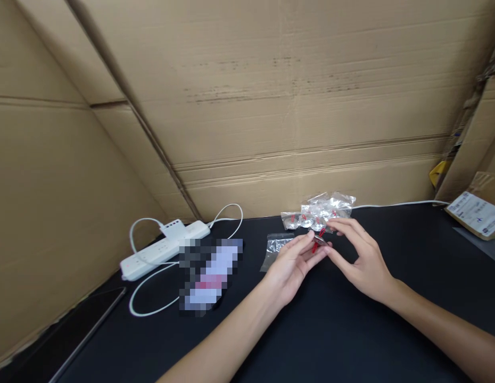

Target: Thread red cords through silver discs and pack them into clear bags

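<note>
My left hand (293,263) pinches a small flat disc (320,241) with a dark, shiny rim, which is tilted on edge. A red cord (314,247) shows on both sides of it. Close on the right is my right hand (361,260), thumb and fingers spread apart. Its thumb tip is at the disc's lower edge; whether it touches I cannot tell. Just behind the hands lie several clear plastic bags (327,205) holding similar silvery round pieces with red cords. A flat clear bag (277,244) lies left of my left hand and is partly hidden by it.
A white power strip (167,250) with a white cable (149,314) lies at the left on the black table (295,346). Beside it is a blurred-out phone-like object (211,276). A dark flat panel (64,340) sits front left. Cardboard walls (271,106) surround the table; a labelled package (477,213) is at the right.
</note>
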### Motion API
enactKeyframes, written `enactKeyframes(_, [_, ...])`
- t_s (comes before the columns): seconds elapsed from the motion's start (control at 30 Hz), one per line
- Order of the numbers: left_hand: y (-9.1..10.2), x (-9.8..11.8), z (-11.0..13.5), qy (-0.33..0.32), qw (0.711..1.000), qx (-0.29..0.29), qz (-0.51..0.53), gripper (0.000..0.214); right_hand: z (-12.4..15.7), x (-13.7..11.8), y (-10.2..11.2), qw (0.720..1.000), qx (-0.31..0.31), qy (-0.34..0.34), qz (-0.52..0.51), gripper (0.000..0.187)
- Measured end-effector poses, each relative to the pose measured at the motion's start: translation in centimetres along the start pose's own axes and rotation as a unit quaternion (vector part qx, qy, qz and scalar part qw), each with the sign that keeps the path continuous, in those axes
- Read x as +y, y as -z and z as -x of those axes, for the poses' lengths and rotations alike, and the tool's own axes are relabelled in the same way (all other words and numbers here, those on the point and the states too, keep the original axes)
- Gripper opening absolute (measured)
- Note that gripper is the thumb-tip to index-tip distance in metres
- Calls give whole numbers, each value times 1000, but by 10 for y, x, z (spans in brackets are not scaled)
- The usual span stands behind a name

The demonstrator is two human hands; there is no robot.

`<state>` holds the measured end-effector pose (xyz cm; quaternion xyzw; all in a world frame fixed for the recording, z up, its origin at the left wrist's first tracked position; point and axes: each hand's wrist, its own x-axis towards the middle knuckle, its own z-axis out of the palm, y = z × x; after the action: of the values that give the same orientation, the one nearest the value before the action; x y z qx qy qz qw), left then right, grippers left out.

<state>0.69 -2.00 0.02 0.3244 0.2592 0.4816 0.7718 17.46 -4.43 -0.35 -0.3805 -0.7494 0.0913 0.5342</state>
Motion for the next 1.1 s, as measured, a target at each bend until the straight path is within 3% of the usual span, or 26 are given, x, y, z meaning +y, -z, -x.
enactKeyframes(0.23, [-4,-4,3,15,1000,-11,-21,19,4,5,-7,1000,-28,5,-6,34])
enactKeyframes(0.83, [-3,-1,1,50,998,20,19,23,6,9,-9,998,4,-54,-31,22])
enactKeyframes(1.0, [-3,4,1,55,996,3,-65,29,5,13,-7,994,-8,-79,-68,23])
enactKeyframes(1.1, [2,20,-3,-11,974,17,-225,34,3,18,-7,987,0,-122,-107,21])
